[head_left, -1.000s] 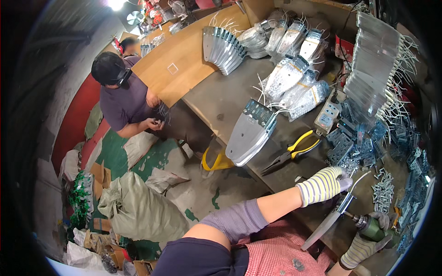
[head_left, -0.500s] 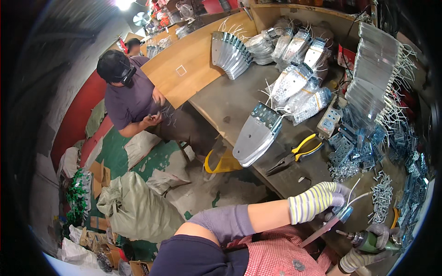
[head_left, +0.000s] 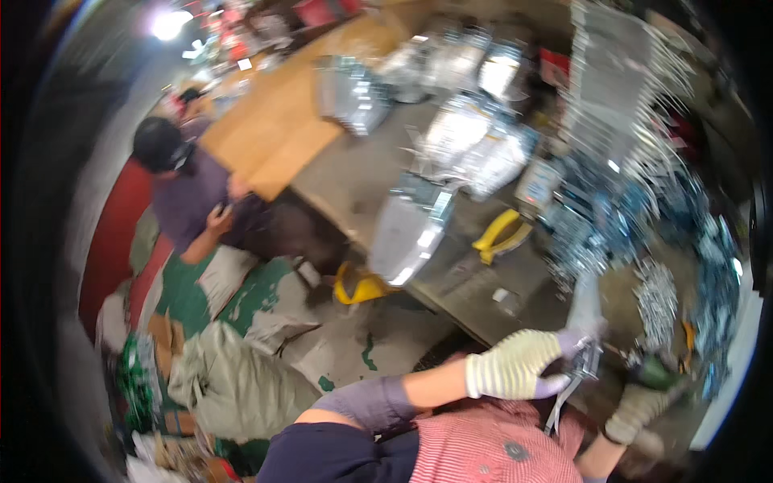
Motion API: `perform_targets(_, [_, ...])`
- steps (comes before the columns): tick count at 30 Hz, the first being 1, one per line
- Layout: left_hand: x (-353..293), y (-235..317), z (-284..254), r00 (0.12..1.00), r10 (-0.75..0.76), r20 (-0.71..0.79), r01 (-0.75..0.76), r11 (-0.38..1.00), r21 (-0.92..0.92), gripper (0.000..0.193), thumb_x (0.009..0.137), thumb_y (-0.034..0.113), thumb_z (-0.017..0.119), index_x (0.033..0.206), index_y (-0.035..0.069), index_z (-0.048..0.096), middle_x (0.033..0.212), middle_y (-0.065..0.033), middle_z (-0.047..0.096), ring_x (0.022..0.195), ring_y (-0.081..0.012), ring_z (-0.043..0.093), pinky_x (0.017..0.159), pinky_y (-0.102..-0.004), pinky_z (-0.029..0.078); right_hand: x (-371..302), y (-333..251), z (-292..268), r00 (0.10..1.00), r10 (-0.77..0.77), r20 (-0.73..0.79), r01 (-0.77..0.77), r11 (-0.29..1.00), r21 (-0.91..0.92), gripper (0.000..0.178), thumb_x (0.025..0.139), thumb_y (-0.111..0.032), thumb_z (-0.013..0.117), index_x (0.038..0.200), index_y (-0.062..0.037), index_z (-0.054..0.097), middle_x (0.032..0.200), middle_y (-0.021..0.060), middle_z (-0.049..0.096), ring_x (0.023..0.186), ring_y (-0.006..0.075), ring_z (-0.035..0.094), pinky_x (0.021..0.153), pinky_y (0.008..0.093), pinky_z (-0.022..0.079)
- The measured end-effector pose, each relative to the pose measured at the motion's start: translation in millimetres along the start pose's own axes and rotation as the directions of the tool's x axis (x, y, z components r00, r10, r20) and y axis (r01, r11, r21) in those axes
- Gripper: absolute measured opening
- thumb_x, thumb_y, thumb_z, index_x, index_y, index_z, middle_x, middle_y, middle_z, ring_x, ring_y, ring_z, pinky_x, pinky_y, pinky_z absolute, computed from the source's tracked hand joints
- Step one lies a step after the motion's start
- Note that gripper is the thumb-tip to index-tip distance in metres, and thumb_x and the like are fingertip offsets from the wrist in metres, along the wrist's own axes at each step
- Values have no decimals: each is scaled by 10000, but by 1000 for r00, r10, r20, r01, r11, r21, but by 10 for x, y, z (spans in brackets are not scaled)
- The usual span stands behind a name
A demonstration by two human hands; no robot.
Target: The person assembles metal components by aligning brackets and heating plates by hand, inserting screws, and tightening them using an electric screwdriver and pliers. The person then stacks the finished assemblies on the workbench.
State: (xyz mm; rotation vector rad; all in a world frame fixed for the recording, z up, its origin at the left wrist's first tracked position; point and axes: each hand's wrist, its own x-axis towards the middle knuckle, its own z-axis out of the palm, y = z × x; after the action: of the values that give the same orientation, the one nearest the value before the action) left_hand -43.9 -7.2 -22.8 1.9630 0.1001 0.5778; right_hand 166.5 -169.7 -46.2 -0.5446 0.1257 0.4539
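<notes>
- workbench (head_left: 370,185) front edge runs diagonally from upper left to lower right; open floor lies left of it
- left hand (head_left: 515,366), gloved, is clamped on a metal bracket (head_left: 581,338) at the bench's near corner
- bracket's long axis is near upright, upper end tilted slightly right
- right hand (head_left: 636,410), gloved, is closed around a green power tool (head_left: 656,374) just beside the bracket
- yellow-handled pliers (head_left: 501,235) lie well apart, up the bench

Grey workbench (head_left: 378,173), blurred by motion

Stacks of shiny metal plates (head_left: 411,229), yellow-handled pliers (head_left: 501,235) and heaps of small metal parts (head_left: 656,298) are seen lying on it beside a wooden board (head_left: 278,133).
</notes>
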Motion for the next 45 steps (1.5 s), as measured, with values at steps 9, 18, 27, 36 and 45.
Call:
perform_targets(9, [-69,18,-136,989,-143,-37,145,987,67,796,710,37,678,1452,23,389,937,-46,673,779,-100,615,772,-253,499,-143,277,364,975,131,182,-203,860,468,284,890,-356,658,1072,-142,619,688,-66,340,678,95,405,896,386,415])
perform_targets(18, [-32,39,-51,986,-163,-25,164,984,74,793,698,0,658,1447,19,399,893,-43,663,744,-91,595,736,-237,490,-135,214,300,976,137,172,-201,874,443,249,880,-270,676,1055,-101,619,678,-72,367,657,89,419,889,378,433])
perform_targets(27, [-55,-30,-93,990,-140,-24,141,990,20,786,694,7,674,1438,23,420,955,-50,660,767,-91,594,750,-242,492,-134,288,338,972,180,153,-233,837,494,198,874,-263,660,1014,-132,606,686,-49,304,667,113,378,895,377,415])
perform_targets(36, [47,5,-298,993,-117,33,119,990,-81,677,782,140,674,1407,2,453,905,-31,651,692,-91,562,672,-239,480,-145,304,377,976,157,151,-206,888,411,315,874,-263,694,1137,-105,623,689,-69,391,676,88,443,896,392,455])
perform_targets(45, [416,-171,-511,993,18,120,-117,420,900,185,713,137,711,885,71,689,768,-75,585,744,-268,586,652,-398,459,-141,309,338,969,166,185,-231,878,420,352,883,-284,686,1179,-106,617,684,-69,382,677,89,446,900,399,460])
